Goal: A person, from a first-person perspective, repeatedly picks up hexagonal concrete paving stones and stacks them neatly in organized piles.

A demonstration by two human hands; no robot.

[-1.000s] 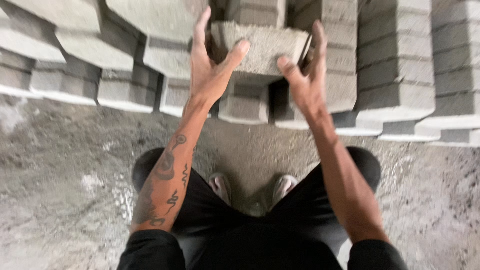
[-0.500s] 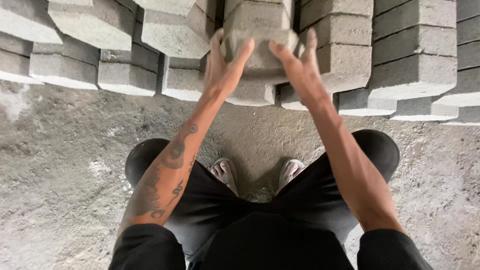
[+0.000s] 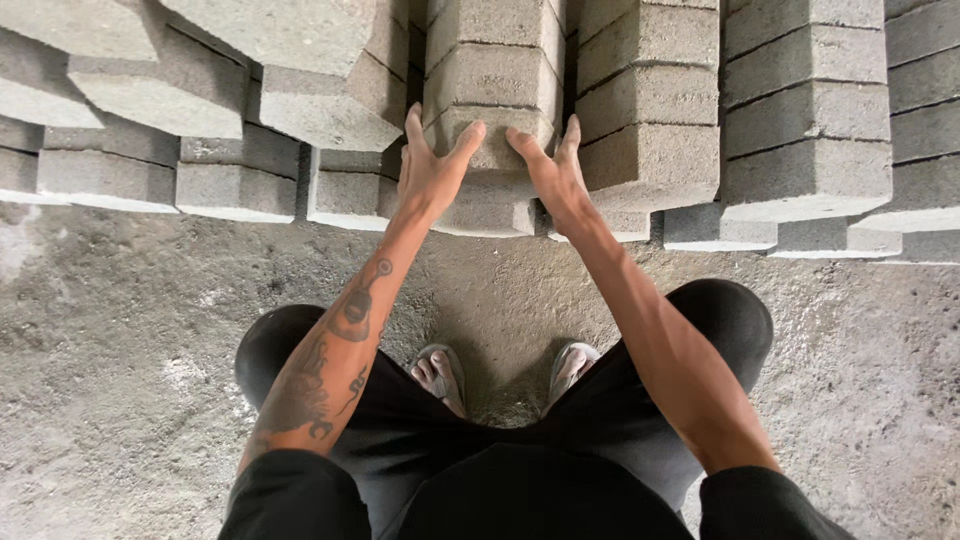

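Landmark: the tall middle column of grey blocks (image 3: 495, 60), straight ahead of the crouching person.
Gripped block: a grey concrete block (image 3: 497, 138) in that column, with one more block (image 3: 490, 205) under it and several stacked above.
Left hand (image 3: 432, 170): pressed flat on the gripped block's left end, thumb hooked over its near edge, fingers spread upward.
Right hand (image 3: 555, 175): pressed on the block's right end, thumb on the near edge; the two hands clamp the block between them.
Neighbours, left of the column: tilted blocks (image 3: 300, 90) leaning at odd angles, crowding close to the left hand.
Neighbours, right of the column: tidy upright stacks (image 3: 805, 110), the nearest one just beside the right hand, leaving a narrow gap.
Below the column: rough, mottled cement floor (image 3: 120, 330), dusty with pale patches.
Nearer than the column: the person's bent knees in black shorts (image 3: 520, 480) and feet in sandals (image 3: 440, 370).
Material: coarse, porous cast concrete, rectangular with bevelled corners, all one dull grey.
Forearm: dark tattoos (image 3: 330, 360) run along the left arm.
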